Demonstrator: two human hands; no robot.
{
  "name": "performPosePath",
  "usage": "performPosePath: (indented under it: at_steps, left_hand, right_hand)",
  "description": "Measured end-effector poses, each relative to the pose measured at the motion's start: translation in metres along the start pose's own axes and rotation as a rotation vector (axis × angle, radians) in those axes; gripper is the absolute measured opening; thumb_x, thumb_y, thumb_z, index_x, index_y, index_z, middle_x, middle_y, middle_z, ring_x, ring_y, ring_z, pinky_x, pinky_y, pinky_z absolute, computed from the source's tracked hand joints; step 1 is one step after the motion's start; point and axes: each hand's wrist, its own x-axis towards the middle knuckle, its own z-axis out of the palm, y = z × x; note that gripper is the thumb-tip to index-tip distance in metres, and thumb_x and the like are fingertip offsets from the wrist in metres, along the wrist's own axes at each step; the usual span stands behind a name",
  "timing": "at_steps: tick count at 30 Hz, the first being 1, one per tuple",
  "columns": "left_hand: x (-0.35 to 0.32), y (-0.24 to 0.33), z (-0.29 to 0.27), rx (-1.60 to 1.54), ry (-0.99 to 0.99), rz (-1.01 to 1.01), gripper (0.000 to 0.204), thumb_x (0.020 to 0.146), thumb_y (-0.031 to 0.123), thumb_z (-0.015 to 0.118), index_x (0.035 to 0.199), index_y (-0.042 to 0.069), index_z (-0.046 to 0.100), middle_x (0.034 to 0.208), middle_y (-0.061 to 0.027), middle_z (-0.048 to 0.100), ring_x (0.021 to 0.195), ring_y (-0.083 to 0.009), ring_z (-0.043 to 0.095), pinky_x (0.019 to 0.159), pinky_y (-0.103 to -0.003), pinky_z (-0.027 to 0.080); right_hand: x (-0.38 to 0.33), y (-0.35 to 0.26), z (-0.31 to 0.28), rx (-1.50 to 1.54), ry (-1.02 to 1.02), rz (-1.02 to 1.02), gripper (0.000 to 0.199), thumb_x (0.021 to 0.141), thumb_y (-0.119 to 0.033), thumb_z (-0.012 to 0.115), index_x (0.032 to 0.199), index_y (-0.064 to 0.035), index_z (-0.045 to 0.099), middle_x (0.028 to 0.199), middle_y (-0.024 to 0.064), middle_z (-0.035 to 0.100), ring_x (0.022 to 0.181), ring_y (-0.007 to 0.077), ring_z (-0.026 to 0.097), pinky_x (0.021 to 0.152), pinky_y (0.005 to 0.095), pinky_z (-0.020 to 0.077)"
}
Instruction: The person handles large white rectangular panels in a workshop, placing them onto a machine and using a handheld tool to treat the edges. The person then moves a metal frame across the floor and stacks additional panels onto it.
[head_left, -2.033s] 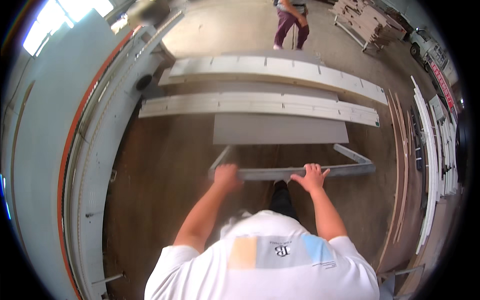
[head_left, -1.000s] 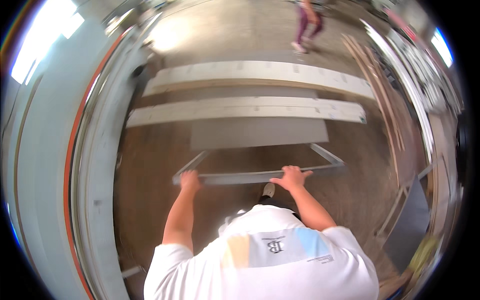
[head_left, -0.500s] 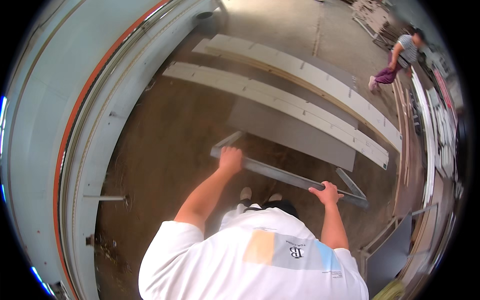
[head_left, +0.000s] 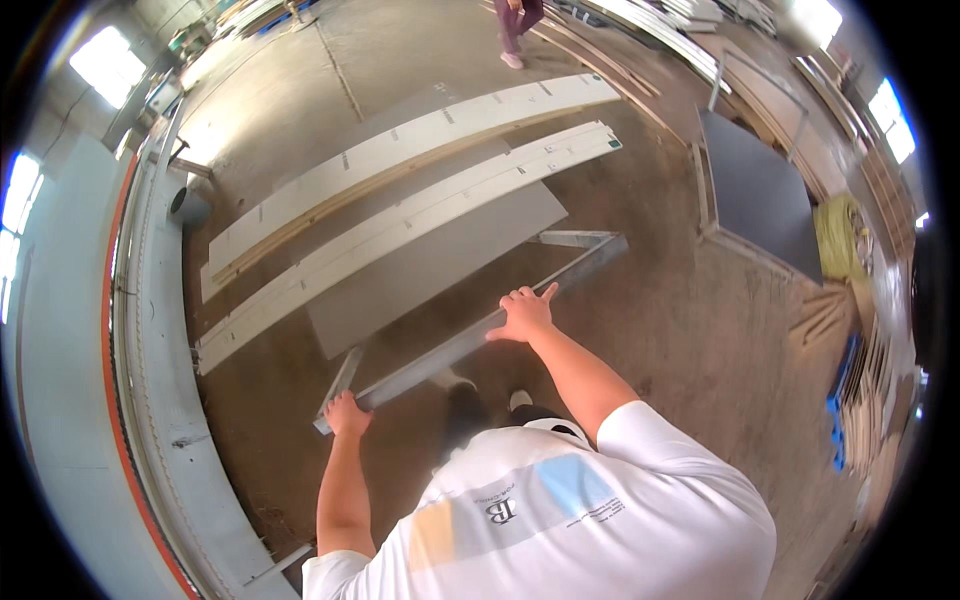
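Note:
A grey metal frame (head_left: 432,367) hangs in front of my body, a long flat bar with a shorter arm running forward from each end. My left hand (head_left: 347,413) is closed round the bar close to its left end. Farther along, toward the right end, my right hand (head_left: 525,315) grips the same bar from above, its thumb sticking out. The undersides of both grips are hidden. Just beyond the frame lies a flat grey panel (head_left: 450,270), partly covered by a long white board (head_left: 420,225) resting across it.
Another long white board (head_left: 400,150) lies farther off. A dark tabletop-like panel on a frame (head_left: 760,190) stands to the right, beside a yellow-green bundle (head_left: 842,238). Along the left runs a pale machine (head_left: 70,350) with an orange edge. A person's legs (head_left: 513,30) show at the far edge.
My view and body have turned to the right. The frame has swung round, so its right end now points farther away. Both hands keep hold of it.

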Motion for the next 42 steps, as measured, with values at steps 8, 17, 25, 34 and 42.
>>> performPosePath:
  at_steps: [8, 17, 25, 34, 42]
  left_hand:
    - [-0.067, -0.184, 0.023, 0.058, -0.021, 0.013, 0.065, 0.075, 0.044, 0.09, 0.126, 0.012, 0.065, 0.133, -0.0128, 0.068, 0.131, -0.0352, 0.059, 0.116, -0.048, 0.041]
    - [-0.447, 0.094, 0.174, -0.129, 0.083, 0.105, 0.047, 0.076, 0.031, 0.086, 0.113, 0.011, 0.066, 0.12, -0.0127, 0.071, 0.121, -0.0357, 0.062, 0.109, -0.049, 0.043]
    - [-0.674, 0.21, 0.225, -0.157, -0.074, 0.083, 0.045, 0.077, 0.032, 0.084, 0.115, 0.015, 0.067, 0.12, -0.0104, 0.07, 0.123, -0.0336, 0.062, 0.107, -0.05, 0.044]
    - [-0.875, 0.298, 0.282, -0.213, 0.059, 0.03, 0.038, 0.078, 0.022, 0.076, 0.114, 0.012, 0.068, 0.117, -0.0125, 0.07, 0.122, -0.0339, 0.062, 0.107, -0.049, 0.044]
    - [-0.954, 0.34, 0.274, -0.138, -0.09, -0.065, 0.039, 0.081, 0.024, 0.075, 0.117, 0.012, 0.068, 0.121, -0.0127, 0.07, 0.125, -0.0331, 0.061, 0.112, -0.047, 0.042]
  right_hand:
    - [-0.095, -0.158, 0.087, 0.062, 0.026, 0.008, 0.088, 0.069, -0.078, 0.08, 0.132, -0.0178, 0.072, 0.139, 0.0042, 0.066, 0.144, 0.0262, 0.049, 0.116, 0.0904, 0.0122]
    - [-0.41, 0.179, 0.144, -0.01, -0.059, 0.029, 0.081, 0.07, -0.076, 0.082, 0.126, -0.0191, 0.072, 0.137, 0.0017, 0.068, 0.143, 0.0252, 0.05, 0.117, 0.0897, 0.0137]
    - [-0.613, 0.31, 0.14, -0.058, -0.056, 0.012, 0.078, 0.068, -0.071, 0.087, 0.124, -0.0188, 0.075, 0.135, 0.0058, 0.07, 0.14, 0.0278, 0.056, 0.118, 0.0845, 0.0159]
    - [-0.821, 0.417, 0.154, -0.075, -0.15, 0.092, 0.082, 0.072, -0.068, 0.087, 0.134, -0.0183, 0.067, 0.148, 0.0058, 0.062, 0.148, 0.0251, 0.047, 0.122, 0.0844, 0.0104]
    - [-0.885, 0.455, 0.142, -0.096, -0.24, 0.084, 0.085, 0.074, -0.071, 0.084, 0.138, -0.0172, 0.066, 0.15, 0.0062, 0.061, 0.15, 0.0254, 0.045, 0.121, 0.0858, 0.0092]
